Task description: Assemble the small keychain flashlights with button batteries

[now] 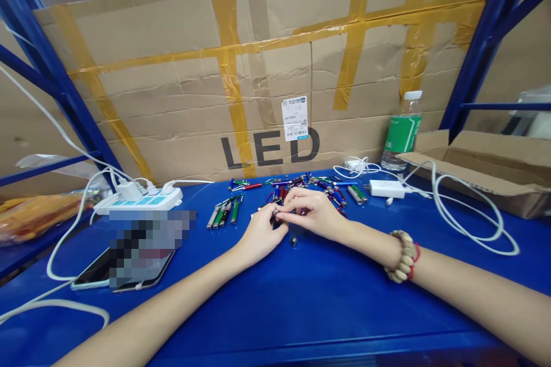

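Note:
My left hand (261, 233) and my right hand (313, 211) meet over the blue table (301, 298), fingers pinched together on a small dark cylindrical flashlight (278, 214). A tiny dark part (293, 241) lies on the table just below the hands. Behind the hands lies a scatter of several small coloured keychain flashlights (301, 184). To the left of them, several green and silver ones (224, 211) lie side by side. A bead bracelet (402, 256) is on my right wrist.
A white power strip (142, 199) with plugs and white cables sits at the left, a phone (124, 266) in front of it. A white charger (386, 188), looped cable (469, 212), green-labelled bottle (402, 132) and open cardboard box (486, 172) stand right. A taped cardboard wall marked LED (271, 148) backs the table.

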Motion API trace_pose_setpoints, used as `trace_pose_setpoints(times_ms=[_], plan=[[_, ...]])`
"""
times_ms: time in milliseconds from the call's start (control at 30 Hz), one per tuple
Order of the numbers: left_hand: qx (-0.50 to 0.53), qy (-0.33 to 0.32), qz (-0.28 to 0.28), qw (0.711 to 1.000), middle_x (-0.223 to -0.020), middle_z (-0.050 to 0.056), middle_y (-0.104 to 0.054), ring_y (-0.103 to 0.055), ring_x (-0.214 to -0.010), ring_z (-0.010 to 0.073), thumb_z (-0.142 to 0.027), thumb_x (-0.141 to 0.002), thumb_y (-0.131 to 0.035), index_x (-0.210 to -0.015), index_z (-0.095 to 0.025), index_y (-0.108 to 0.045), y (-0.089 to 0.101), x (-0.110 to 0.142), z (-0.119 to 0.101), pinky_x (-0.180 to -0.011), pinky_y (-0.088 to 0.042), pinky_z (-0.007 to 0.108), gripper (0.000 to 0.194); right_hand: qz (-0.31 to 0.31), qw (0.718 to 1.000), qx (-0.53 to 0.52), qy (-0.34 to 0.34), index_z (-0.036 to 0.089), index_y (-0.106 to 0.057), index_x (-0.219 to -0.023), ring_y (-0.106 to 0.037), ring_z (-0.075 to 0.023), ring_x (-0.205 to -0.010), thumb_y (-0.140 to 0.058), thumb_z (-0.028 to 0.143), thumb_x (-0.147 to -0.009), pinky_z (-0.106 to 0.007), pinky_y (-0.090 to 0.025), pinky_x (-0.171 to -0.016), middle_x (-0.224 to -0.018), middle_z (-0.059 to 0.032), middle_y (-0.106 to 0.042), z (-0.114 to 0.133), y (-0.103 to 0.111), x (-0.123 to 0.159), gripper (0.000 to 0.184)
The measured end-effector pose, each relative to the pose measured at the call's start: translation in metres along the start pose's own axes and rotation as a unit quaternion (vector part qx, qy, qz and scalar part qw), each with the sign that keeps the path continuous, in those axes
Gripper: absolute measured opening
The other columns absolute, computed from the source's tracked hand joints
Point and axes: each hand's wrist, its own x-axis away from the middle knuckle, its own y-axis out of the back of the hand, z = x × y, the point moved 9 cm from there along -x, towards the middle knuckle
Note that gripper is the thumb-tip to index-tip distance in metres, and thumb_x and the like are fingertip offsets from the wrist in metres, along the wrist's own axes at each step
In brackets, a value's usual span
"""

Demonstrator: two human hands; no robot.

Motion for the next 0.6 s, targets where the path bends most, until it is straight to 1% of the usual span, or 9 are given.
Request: trace_pose_setpoints(times_ms=[100,200,233,300,367,433,500,600], plan=[[0.034,0.010,-0.008,0.999,-0.072,0.000,-0.056,-0.048,-0.062,0.0140,-0.014,-0.072,-0.048,-0.077,-0.017,-0.052,0.001,-0.001,0.005,-0.060,-0.036,0.025,0.007,0.004,1.000,0.001,-0.012,0.019,-0.068,-0.083,-0.054,-0.0096,-0.061,-0.056,0.029,-0.081,-0.022,-0.043,-0.059,-0.079,-0.0029,-0.061,0.000,-0.001,0.000,0.016],[0.083,0.018,-0.022,0.996,-0.070,-0.001,-0.053,-0.047,-0.066,0.0140,-0.021,-0.074,-0.047,-0.072,-0.018,-0.048,0.002,-0.003,0.012,-0.063,-0.036,0.024,0.003,0.012,0.998,0.002,-0.054,0.019,-0.064,-0.096,-0.051,-0.0068,-0.053,-0.054,0.028,-0.081,-0.020,-0.042,-0.056,-0.081,-0.0019,-0.062,-0.006,-0.002,0.000,0.020],[0.094,0.024,-0.029,0.995,-0.067,-0.002,-0.050,-0.045,-0.065,0.0135,-0.022,-0.074,-0.047,-0.069,-0.018,-0.045,0.003,-0.004,0.015,-0.063,-0.036,0.024,0.007,0.017,0.997,0.003,-0.069,0.019,-0.063,-0.097,-0.050,-0.0063,-0.051,-0.054,0.029,-0.081,-0.020,-0.041,-0.054,-0.079,-0.0013,-0.063,-0.008,-0.002,0.000,0.021],[0.109,0.041,-0.047,0.992,-0.063,-0.004,-0.045,-0.042,-0.062,0.0125,-0.024,-0.072,-0.047,-0.064,-0.019,-0.038,0.006,-0.004,0.020,-0.062,-0.034,0.023,0.013,0.037,0.995,0.006,-0.096,0.018,-0.064,-0.089,-0.049,-0.0058,-0.047,-0.054,0.032,-0.080,-0.018,-0.038,-0.050,-0.069,0.0005,-0.063,-0.013,-0.005,0.002,0.020],[0.128,0.062,-0.064,0.988,-0.061,-0.005,-0.042,-0.041,-0.062,0.0124,-0.025,-0.071,-0.047,-0.064,-0.020,-0.035,0.010,-0.003,0.025,-0.062,-0.034,0.023,0.015,0.083,0.990,0.010,-0.111,0.017,-0.065,-0.076,-0.048,-0.0058,-0.043,-0.056,0.037,-0.078,-0.017,-0.035,-0.046,-0.055,0.0025,-0.059,-0.014,-0.012,0.004,0.023],[0.154,0.076,-0.064,0.983,-0.061,-0.004,-0.042,-0.041,-0.062,0.0131,-0.028,-0.073,-0.043,-0.064,-0.019,-0.038,0.012,-0.003,0.027,-0.062,-0.034,0.023,0.014,0.140,0.984,0.011,-0.110,0.016,-0.065,-0.068,-0.048,-0.0061,-0.041,-0.058,0.042,-0.075,-0.017,-0.033,-0.044,-0.047,0.0037,-0.056,-0.012,-0.021,0.008,0.027],[0.172,0.079,-0.054,0.980,-0.059,-0.003,-0.041,-0.041,-0.060,0.0137,-0.030,-0.078,-0.034,-0.063,-0.019,-0.042,0.012,-0.003,0.026,-0.059,-0.033,0.024,0.021,0.183,0.979,0.013,-0.092,0.017,-0.065,-0.066,-0.050,-0.0070,-0.042,-0.062,0.044,-0.071,-0.017,-0.034,-0.045,-0.044,0.0042,-0.054,-0.005,-0.028,0.010,0.028],[0.180,0.074,-0.054,0.979,-0.056,-0.002,-0.042,-0.041,-0.057,0.0142,-0.031,-0.082,-0.025,-0.061,-0.019,-0.043,0.014,-0.003,0.024,-0.056,-0.032,0.025,0.031,0.210,0.976,0.019,-0.053,0.018,-0.066,-0.068,-0.053,-0.0081,-0.044,-0.066,0.045,-0.066,-0.017,-0.035,-0.046,-0.045,0.0046,-0.055,0.007,-0.031,0.010,0.028]])
